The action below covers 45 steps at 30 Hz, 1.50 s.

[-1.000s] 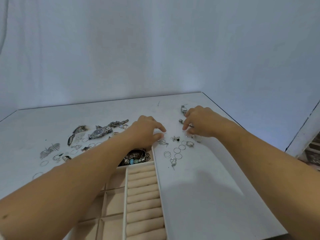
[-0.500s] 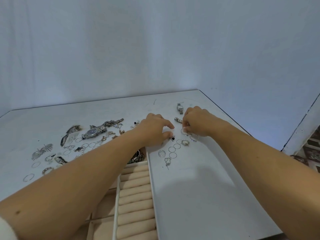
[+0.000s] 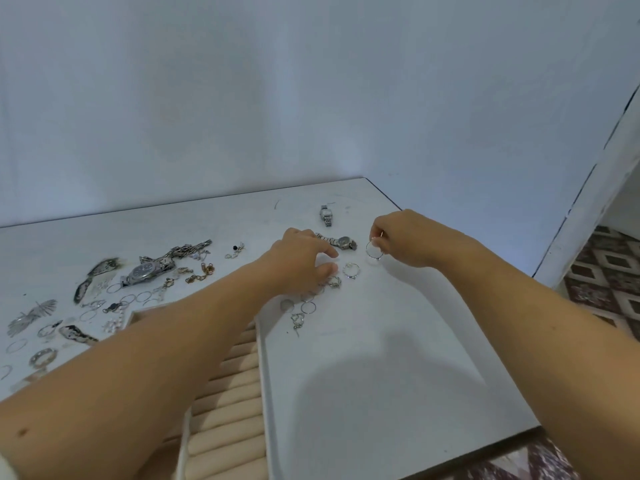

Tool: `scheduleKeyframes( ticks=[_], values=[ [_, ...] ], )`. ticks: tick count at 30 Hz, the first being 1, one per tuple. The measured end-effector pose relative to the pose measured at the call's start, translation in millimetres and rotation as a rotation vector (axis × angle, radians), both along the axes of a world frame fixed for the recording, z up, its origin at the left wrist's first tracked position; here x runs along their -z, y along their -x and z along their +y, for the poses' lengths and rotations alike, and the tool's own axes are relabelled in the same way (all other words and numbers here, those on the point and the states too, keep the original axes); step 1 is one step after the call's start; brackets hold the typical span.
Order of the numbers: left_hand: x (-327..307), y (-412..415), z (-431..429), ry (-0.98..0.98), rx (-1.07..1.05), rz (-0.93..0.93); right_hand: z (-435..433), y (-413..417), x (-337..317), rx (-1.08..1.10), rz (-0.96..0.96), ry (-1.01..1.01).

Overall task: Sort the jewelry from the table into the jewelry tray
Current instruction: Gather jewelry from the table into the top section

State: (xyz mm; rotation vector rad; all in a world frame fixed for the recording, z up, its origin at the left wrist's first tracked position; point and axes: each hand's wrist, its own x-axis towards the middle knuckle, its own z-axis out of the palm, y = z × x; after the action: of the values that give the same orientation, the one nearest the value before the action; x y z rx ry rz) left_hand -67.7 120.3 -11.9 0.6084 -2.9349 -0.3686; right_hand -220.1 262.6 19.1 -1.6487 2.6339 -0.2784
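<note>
My right hand (image 3: 407, 239) pinches a thin silver ring (image 3: 374, 250) and holds it just above the white table (image 3: 381, 358). My left hand (image 3: 301, 259) hovers palm down over a cluster of small rings (image 3: 308, 304), its thumb next to a chunky ring (image 3: 334, 281). Whether it holds anything I cannot tell. Another thin ring (image 3: 351, 270) lies between my hands. The beige jewelry tray (image 3: 228, 424) with padded ring rolls sits below my left forearm, which hides part of it.
Two watches (image 3: 326, 216) (image 3: 341, 241) lie beyond my hands. A larger watch (image 3: 147, 270), chains, brooches and several rings are scattered at the left. The table's right edge runs close to my right arm, with patterned floor (image 3: 602, 282) beyond it.
My right hand has lifted and moved right, carrying a thin ring off the table. My left hand stays over the ring cluster. The view has shifted a little.
</note>
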Motion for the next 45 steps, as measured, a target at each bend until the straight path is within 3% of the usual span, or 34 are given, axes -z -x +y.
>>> scheduleKeyframes(
  ticks=[13, 23, 30, 38, 45],
  values=[
    [5, 29, 17, -0.026, -0.028, 0.047, 15, 0, 48, 0.007, -0.059, 0.156],
    [-2, 25, 19, -0.006, -0.068, 0.163, 12, -7, 36, -0.006, -0.038, 0.193],
    [-32, -19, 11, -0.020, -0.087, 0.314, 2, -35, 7, -0.100, 0.023, 0.264],
    [-54, -101, 5, 0.101, -0.132, 0.303, -19, -95, -5, -0.225, -0.029, 0.360],
    [-56, -167, 5, 0.085, -0.166, 0.316, -22, -154, -3, -0.313, -0.046, 0.397]
  ],
)
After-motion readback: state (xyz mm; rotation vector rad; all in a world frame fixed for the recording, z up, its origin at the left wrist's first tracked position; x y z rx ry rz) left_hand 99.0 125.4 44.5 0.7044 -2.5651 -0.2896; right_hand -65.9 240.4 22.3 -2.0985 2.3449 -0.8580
